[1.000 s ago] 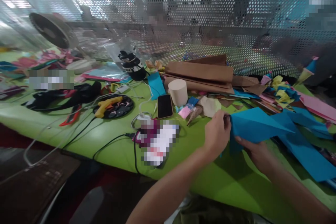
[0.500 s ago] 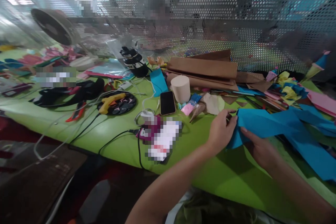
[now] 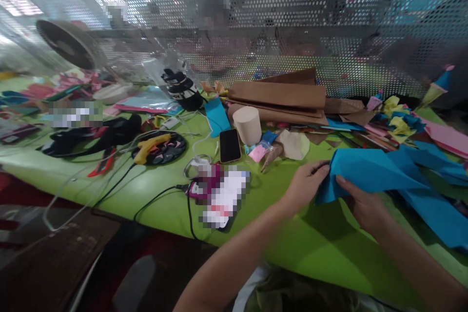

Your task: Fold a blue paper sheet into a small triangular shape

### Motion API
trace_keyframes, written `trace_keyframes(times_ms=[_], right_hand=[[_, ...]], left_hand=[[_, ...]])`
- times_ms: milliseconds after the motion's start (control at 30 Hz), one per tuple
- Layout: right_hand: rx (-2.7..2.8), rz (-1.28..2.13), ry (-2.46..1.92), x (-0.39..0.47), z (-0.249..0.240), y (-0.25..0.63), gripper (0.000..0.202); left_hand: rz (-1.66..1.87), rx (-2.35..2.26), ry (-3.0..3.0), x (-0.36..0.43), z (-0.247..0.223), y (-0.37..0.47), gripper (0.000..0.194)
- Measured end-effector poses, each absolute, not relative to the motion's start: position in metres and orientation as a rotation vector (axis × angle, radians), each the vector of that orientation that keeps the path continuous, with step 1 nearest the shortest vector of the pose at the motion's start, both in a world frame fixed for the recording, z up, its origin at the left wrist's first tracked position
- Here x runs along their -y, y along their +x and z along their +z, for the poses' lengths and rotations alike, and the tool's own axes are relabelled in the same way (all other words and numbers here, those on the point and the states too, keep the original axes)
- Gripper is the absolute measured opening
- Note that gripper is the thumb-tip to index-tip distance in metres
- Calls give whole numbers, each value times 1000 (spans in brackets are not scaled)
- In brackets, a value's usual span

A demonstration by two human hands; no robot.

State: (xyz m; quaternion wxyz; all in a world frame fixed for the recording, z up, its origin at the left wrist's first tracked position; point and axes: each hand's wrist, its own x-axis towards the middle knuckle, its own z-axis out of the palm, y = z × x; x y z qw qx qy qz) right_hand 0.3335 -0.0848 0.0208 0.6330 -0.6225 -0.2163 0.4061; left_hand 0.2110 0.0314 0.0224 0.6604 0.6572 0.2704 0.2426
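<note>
Blue paper: right of the frame, raised over the green table, bent at its left end.
Left hand: pinched closed on the paper's left edge.
Right hand: thumb over, gripping the lower edge.
Fold: light, even pressure should prevent stray creases.

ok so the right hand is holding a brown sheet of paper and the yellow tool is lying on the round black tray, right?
Not quite: the head view shows that the right hand is holding blue paper, not brown. The yellow tool is indeed lying on the round black tray.
</note>
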Motion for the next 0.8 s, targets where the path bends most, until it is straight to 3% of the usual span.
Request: trace_keyframes(times_ms=[267,533,800], right_hand=[[497,881,-1503,83,32,333,23],[445,935,-1414,81,18,334,38],[476,901,-1423,84,10,339,37]], left_hand=[[462,-578,1337,-31,27,206,36],[464,-509,1322,-33,23,205,42],[534,-506,1428,-33,24,206,38]])
